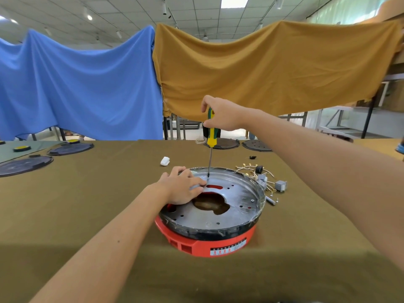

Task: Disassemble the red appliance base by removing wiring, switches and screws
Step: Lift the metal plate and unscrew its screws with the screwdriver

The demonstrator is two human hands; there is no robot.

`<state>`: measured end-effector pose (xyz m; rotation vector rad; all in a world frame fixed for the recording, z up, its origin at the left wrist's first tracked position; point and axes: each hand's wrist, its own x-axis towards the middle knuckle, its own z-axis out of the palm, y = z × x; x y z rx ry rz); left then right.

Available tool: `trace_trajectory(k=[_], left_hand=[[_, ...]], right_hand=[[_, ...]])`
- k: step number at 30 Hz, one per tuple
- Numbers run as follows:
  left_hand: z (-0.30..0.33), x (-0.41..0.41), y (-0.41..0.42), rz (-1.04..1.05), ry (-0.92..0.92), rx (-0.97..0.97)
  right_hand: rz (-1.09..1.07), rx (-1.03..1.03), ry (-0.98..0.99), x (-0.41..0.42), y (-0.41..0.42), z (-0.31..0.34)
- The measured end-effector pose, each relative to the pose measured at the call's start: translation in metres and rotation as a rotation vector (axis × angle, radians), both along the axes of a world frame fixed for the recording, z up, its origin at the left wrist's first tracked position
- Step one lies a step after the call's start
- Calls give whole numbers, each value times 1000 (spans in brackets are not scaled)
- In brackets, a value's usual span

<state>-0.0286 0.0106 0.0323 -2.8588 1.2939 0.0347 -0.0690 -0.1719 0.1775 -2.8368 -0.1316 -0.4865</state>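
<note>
Wiring and switches (265,179) lie just beside the red base (207,241); screws remain. Right hand (220,115) grips the screwdriver (211,136), left hand (182,188) presses flat on its metal plate (238,202).

Head-worn camera, facing forward, angled down

Was workshop hall: tiled ceiling (131,9) with strip lights, metal-frame benches behind hung cloths (262,68), cloth-covered table (87,204), dark appliance plates (25,165) along its far edge.
</note>
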Motion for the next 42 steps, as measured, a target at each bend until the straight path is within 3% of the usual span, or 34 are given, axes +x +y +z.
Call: trace_trajectory(k=[3, 9, 15, 21, 26, 31, 36, 42], left_hand=[[0, 0, 0, 0, 8, -16], [5, 1, -1, 14, 34, -21], [7, 3, -3, 12, 57, -17], [8, 6, -4, 14, 74, -36], [9, 10, -6, 3, 102, -64], [12, 13, -9, -15, 110, -95], [15, 11, -9, -19, 118, -122], [16, 9, -7, -2, 148, -187]], right_hand=[[83, 268, 58, -3, 0, 3], [-69, -116, 30, -2, -1, 6], [63, 220, 124, -8, -4, 10], [-72, -107, 53, -9, -6, 7], [56, 208, 135, -14, -7, 10], [-39, -24, 73, -17, -8, 6], [49, 149, 78, -23, -12, 8], [66, 211, -15, -29, -15, 9]])
